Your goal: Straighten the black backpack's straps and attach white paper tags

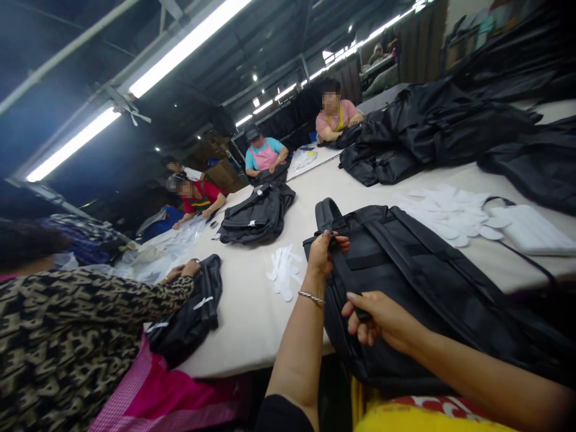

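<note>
A large black backpack (pixel 405 258) lies on the table in front of me, its padded shoulder straps and top handle (pixel 327 211) facing up. My left hand (pixel 321 252), with a twisted bracelet at the wrist, is closed on one end of a black strap (pixel 347 273) near the top of the pack. Lower and to the right, my right hand (pixel 382 317) pinches the strap's other end between thumb and fingers. The strap runs between the two hands over the backpack. What exactly lies inside the left fingers is partly hidden.
White paper-like strips (pixel 284 273) lie left of the backpack, with a larger white pile (pixel 445 210) beyond it. Black bags (pixel 258 213) sit farther along the table (pixel 243 312). A co-worker's patterned sleeve (pixel 148 300) is close on my left; several other people work across the table.
</note>
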Motion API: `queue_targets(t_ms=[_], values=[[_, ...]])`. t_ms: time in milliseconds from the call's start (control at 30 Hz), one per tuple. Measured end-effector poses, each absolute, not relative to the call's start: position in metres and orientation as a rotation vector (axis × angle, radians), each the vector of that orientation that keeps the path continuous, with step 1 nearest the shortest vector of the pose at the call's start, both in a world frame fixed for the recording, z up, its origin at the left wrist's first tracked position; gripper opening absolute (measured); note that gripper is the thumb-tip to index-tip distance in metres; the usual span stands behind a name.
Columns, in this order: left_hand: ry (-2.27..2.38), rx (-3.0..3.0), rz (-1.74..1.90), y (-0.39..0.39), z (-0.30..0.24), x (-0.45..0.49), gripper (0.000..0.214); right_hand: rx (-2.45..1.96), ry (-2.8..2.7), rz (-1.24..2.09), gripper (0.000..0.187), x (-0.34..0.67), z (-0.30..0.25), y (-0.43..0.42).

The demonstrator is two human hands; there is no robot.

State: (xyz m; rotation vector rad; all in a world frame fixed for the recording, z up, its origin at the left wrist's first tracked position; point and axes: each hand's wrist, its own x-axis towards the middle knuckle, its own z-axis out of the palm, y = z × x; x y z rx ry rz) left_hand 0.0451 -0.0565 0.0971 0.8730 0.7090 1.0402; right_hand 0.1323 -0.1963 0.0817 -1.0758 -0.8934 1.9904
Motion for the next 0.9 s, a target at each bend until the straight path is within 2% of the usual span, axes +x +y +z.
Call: queue_targets(t_ms=[133, 333, 567, 900], values=[[0.596, 0.914, 0.945, -0.078, 0.122, 0.040, 0.046, -0.880, -0.708, 1.979, 0.036, 0.122, 0.082, -0.207], [0.521, 1.120, 0.828, -0.108, 0.160, 0.038, 0.057, -0.809, -0.722, 1.977, 0.039, 0.118, 0.084, -0.220], [0.626, 1.144, 0.870, -0.109, 0.159, 0.037, 0.048, -0.878, -0.898, 1.912, 0.039, 0.111, 0.072, -0.221], [0.705, 1.018, 0.838, -0.081, 0.158, 0.046, 0.038, -1.211, -1.036, 1.509, 0.036, 0.089, 0.047, -0.207]])
